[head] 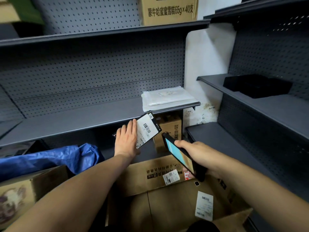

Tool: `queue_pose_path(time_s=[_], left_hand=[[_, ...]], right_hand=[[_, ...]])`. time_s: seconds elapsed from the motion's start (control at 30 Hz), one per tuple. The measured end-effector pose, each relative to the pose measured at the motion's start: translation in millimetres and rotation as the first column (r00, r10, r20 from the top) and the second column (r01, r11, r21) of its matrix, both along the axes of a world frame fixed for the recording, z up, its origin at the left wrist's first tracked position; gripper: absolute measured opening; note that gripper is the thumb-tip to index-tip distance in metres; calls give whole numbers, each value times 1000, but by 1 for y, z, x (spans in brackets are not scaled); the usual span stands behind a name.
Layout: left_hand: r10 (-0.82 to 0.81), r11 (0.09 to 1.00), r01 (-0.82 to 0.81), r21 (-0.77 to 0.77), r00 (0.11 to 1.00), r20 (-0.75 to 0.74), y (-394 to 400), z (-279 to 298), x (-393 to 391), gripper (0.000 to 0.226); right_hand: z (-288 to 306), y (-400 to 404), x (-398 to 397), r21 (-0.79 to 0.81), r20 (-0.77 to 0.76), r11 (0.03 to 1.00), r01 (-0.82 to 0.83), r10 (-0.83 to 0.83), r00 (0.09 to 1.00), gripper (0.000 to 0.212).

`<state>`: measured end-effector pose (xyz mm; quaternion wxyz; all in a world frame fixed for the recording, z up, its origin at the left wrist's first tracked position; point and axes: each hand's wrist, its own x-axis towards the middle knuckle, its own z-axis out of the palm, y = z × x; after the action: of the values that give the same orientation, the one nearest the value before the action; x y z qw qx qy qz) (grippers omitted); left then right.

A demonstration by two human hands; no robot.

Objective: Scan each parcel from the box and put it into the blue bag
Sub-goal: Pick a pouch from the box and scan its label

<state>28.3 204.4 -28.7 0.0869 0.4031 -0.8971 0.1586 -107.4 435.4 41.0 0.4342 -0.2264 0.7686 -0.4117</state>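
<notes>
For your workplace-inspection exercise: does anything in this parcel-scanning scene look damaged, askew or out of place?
Yes. The white wall between the shelf units is stained with dark, mould-like blotches low down. The clear plastic packet overhangs the front edge of its shelf. The rest looks orderly.

Cramped stockroom corner, dark grey metal shelving (93,118) with pegboard backing (83,76) straight ahead, second unit of the same stuff (267,104) angled in on the right. Strip of white wall (209,64) between the two, stained and grubby near the bottom. Up on the top shelf, a cardboard carton with Chinese print (168,10). Flat white plastic packet (167,97) sitting at the right end of the middle shelf, black box (257,85) on the right-hand unit. Another printed carton (168,131) tucked underneath. Dim, flat indoor light.
</notes>
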Motion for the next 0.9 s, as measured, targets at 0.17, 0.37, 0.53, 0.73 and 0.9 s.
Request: queue_pose_path(time_s=[0.17,0.37,0.53,0.73,0.9], left_hand=[[-6,1000,6,-29,1000,4,4,10,7,134],[-1,1000,1,-30,1000,-13,3,14,16,135],[4,999,-5,-38,1000,-19,-1,14,20,135],[12,1000,-13,-28,1000,-21,-2,13,21,136],[68,997,-67,28,995,-69,-1,15,23,136]], right_hand=[[4,-1,14,19,53,1000,2,-3,999,50],[7,1,13,49,51,999,15,-17,999,48],[9,3,12,61,68,998,23,-27,997,50],[11,7,17,64,83,997,40,-45,996,53],[16,6,19,-9,76,997,79,-78,994,62]])
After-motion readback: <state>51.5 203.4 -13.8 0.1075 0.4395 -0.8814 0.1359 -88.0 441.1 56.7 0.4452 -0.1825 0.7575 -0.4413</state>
